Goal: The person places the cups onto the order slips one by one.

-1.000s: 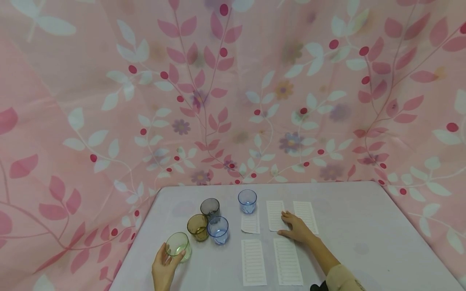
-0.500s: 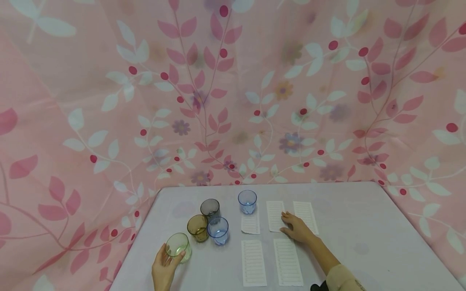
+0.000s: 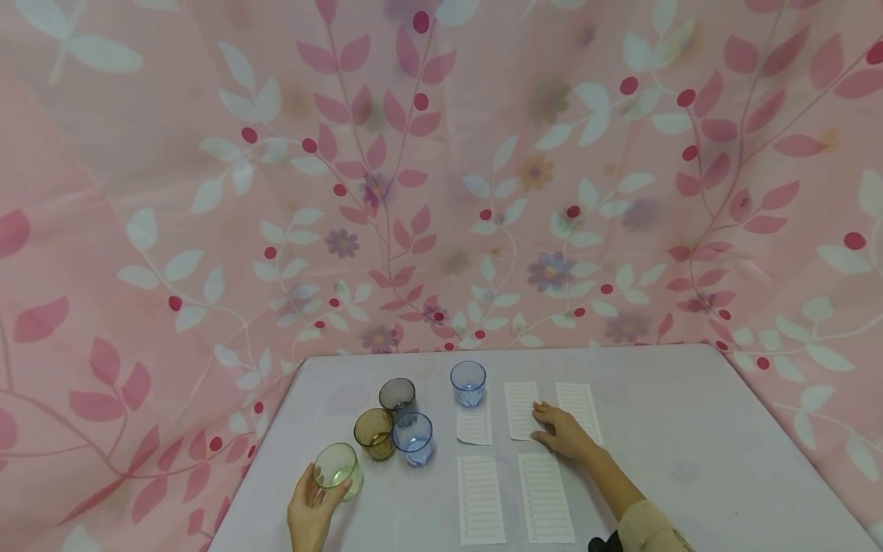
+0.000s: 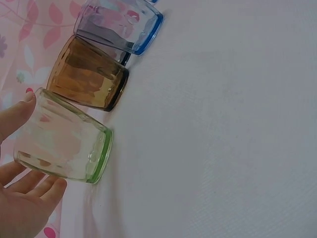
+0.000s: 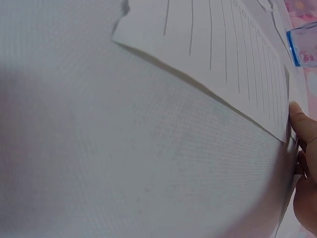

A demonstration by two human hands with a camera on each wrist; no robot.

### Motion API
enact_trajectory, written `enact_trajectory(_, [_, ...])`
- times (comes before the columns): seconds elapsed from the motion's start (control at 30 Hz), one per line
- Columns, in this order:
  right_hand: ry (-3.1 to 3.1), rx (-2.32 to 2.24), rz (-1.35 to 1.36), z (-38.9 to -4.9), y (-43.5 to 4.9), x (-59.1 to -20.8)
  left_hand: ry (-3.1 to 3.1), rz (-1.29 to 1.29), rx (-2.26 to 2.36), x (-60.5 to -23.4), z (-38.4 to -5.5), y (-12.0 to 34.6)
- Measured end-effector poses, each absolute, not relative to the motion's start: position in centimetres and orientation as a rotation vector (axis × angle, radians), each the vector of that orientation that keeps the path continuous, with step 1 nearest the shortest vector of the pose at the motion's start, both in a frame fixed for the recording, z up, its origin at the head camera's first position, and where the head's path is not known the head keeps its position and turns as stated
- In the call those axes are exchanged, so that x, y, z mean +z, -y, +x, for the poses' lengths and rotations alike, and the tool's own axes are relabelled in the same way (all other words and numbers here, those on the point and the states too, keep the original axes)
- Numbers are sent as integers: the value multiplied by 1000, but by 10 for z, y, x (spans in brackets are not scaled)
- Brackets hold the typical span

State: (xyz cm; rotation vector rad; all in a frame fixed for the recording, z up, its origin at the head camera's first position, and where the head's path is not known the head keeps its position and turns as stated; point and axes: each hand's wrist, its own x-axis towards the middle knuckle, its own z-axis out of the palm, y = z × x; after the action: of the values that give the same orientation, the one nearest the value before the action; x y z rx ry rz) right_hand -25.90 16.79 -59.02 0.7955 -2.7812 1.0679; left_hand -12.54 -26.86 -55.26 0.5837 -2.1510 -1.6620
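My left hand (image 3: pixel 310 512) grips a pale green glass (image 3: pixel 337 475) at the table's near left, thumb on one side and fingers on the other. In the left wrist view the green glass (image 4: pixel 64 141) has its thicker base toward the table, beside the amber glass (image 4: pixel 89 74). My right hand (image 3: pixel 564 435) rests among the lined paper sheets, its fingers extended at the right edge of the upper middle sheet (image 3: pixel 519 412). Its thumb lies near the top of the lower right sheet (image 3: pixel 546 498); the right wrist view shows the thumb (image 5: pixel 303 121) at the end of a lined sheet (image 5: pixel 218 49).
Amber (image 3: pixel 374 435), grey (image 3: pixel 398 395) and blue (image 3: pixel 413 440) glasses cluster left of centre. Another blue glass (image 3: pixel 469 385) stands on the upper left sheet (image 3: pixel 474 431). More lined sheets lie at upper right (image 3: pixel 581 410) and lower left (image 3: pixel 480 500). Behind the table (image 3: pixel 717 460) hangs a floral curtain (image 3: pixel 441 192).
Both hands keep their places, the left one with the green glass in its grip. The right thumb has drawn in very slightly since the earliest frame.
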Motion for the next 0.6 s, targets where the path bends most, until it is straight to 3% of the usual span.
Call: enact_trajectory(0.6, [2792,1073,738,-259,-165,-593,2116,519,-1662,-560,-132,269])
